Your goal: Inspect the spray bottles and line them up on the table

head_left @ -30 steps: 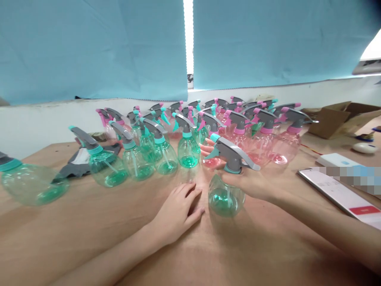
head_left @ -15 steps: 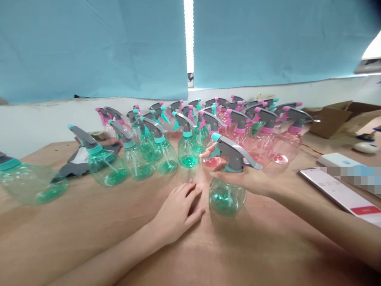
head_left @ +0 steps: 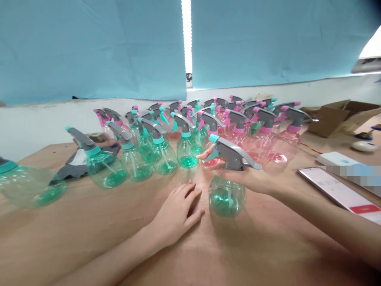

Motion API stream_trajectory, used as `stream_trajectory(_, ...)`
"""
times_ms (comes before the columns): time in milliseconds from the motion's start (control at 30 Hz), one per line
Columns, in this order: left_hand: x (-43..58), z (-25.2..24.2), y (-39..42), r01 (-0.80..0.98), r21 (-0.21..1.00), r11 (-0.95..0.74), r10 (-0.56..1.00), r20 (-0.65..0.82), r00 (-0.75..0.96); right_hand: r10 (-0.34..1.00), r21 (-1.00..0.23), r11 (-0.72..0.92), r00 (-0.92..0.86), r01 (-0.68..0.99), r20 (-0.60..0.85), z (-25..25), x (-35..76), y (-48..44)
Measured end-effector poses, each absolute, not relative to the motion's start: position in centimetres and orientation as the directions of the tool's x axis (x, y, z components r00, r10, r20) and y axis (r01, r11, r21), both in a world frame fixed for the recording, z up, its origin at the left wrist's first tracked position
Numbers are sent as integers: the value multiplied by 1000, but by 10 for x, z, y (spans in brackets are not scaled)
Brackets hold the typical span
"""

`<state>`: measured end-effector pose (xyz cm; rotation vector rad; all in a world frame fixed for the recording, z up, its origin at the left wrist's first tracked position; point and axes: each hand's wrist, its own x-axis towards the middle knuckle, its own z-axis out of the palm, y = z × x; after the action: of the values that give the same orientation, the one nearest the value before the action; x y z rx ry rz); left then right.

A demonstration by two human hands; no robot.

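Note:
My right hand (head_left: 247,178) is wrapped round the neck of a green spray bottle (head_left: 226,194) with a grey trigger head (head_left: 233,154), standing on the brown table (head_left: 119,222). My left hand (head_left: 177,212) lies flat on the table just left of that bottle, fingers loosely apart, holding nothing. Behind them stand rows of green spray bottles (head_left: 187,151) and pink spray bottles (head_left: 263,139), all with grey trigger heads.
A green bottle (head_left: 29,188) lies at the far left edge. A grey and white item (head_left: 76,165) lies behind the left bottles. At the right are a phone (head_left: 342,192), a white box (head_left: 339,161), a cardboard box (head_left: 336,117) and a white mouse (head_left: 363,146). Blue curtains hang behind.
My right hand has set the green bottle more upright and shifted its grip slightly higher on the neck. My left hand has stayed flat in place.

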<state>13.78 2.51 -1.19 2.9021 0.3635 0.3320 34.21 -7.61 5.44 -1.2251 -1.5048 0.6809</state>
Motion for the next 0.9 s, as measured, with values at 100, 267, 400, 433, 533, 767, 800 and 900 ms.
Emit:
stream_trajectory(100, 138, -11, 25, 219, 221, -950, 261, 186, 947, 936, -880, 321, 22, 351, 351, 56, 344, -77)
stream_trajectory(267, 138, -11, 25, 222, 214, -951, 263, 191, 945, 917, -870, 356, 52, 342, 395, 54, 341, -77)
stream_trajectory(400, 138, -12, 25, 230, 203, -952, 267, 182, 946, 906, -861, 300, 160, 410, 391, 51, 337, -78)
stream_trajectory(433, 138, -12, 25, 231, 200, -952, 267, 180, 947, 903, -857, 277, 187, 434, 387, 50, 336, -78)
stream_trajectory(533, 138, -12, 26, 228, 197, -954, 263, 176, 949, 896, -839, 227, 231, 495, 379, 52, 335, -79)
stream_trajectory(767, 139, -12, 24, 229, 191, -954, 263, 179, 948, 896, -858, 255, 224, 445, 383, 56, 332, -79)
stream_trajectory(800, 139, -12, 24, 228, 189, -955, 262, 180, 948, 897, -860, 256, 224, 442, 382, 56, 333, -79)
stream_trajectory(900, 138, -12, 24, 226, 189, -956, 260, 183, 948, 907, -873, 251, 213, 419, 363, 56, 333, -78)
